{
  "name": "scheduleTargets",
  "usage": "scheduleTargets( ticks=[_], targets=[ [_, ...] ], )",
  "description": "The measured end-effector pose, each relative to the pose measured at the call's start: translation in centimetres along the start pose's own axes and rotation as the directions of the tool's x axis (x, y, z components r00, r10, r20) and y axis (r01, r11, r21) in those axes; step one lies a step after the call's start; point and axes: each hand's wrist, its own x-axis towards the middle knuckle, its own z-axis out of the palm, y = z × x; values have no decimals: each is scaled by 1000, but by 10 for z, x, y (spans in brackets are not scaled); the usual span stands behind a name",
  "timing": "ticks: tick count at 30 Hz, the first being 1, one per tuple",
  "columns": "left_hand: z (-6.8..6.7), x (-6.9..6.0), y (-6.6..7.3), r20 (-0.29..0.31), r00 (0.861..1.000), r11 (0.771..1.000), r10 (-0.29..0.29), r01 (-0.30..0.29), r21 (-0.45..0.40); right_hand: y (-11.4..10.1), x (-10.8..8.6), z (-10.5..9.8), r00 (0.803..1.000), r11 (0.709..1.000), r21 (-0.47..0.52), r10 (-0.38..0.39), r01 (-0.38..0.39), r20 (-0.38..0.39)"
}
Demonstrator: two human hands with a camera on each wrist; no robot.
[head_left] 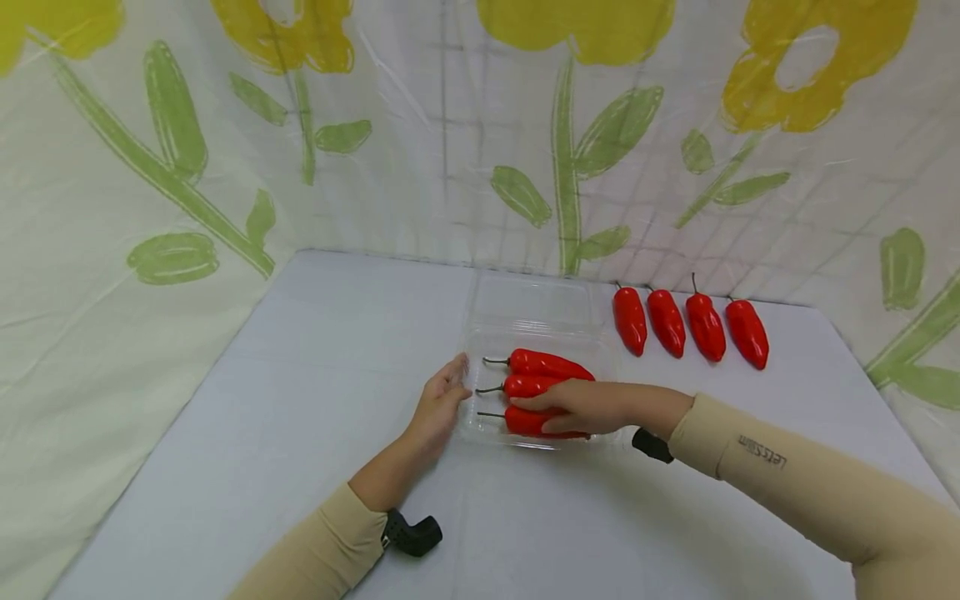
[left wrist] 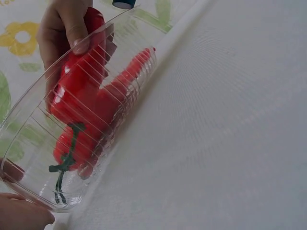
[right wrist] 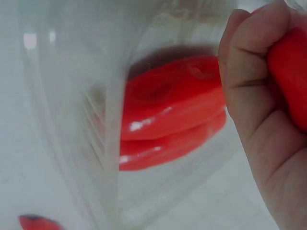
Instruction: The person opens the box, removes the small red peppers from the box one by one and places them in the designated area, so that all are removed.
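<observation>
A clear plastic box [head_left: 487, 429] lies with its lid [head_left: 536, 302] folded back, three red peppers inside, stems to the left. My left hand [head_left: 441, 408] holds its left wall, thumb at the rim; part of that hand [left wrist: 24, 213] shows in the left wrist view. My right hand [head_left: 573, 404] reaches over the box's right side and grips the nearest pepper [head_left: 527, 422], also seen in the left wrist view [left wrist: 79, 91]. Beyond it lie the middle pepper [head_left: 525, 386] and the far pepper [head_left: 555, 365]. In the right wrist view, curled fingers [right wrist: 249, 62] surround the gripped pepper [right wrist: 292, 72].
Several red peppers stand in a row on the white table [head_left: 300, 350] at the back right, including one [head_left: 628, 320] near the open lid. A flower-patterned cloth [head_left: 405, 167] hangs behind the table.
</observation>
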Motion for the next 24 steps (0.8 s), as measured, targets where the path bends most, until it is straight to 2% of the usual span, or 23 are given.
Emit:
scheduleTargets(
  ticks=[6,11,18,24],
  targets=[
    [0,0,2,-12,1000,1000,-9,9,11,4,-21,-3,997,993,120,23,-14,-74],
    [0,-1,3,-7,1000,1000,-15,15,5,10,-37,-2,985,979,204,55,-20,-166],
    [1,0,2,-10,1000,1000,-20,20,10,14,-52,7,945,959,278,140,-56,-294],
    [0,1,0,3,1000,1000,-16,16,9,13,-65,14,906,932,360,190,-44,-379]
  ],
)
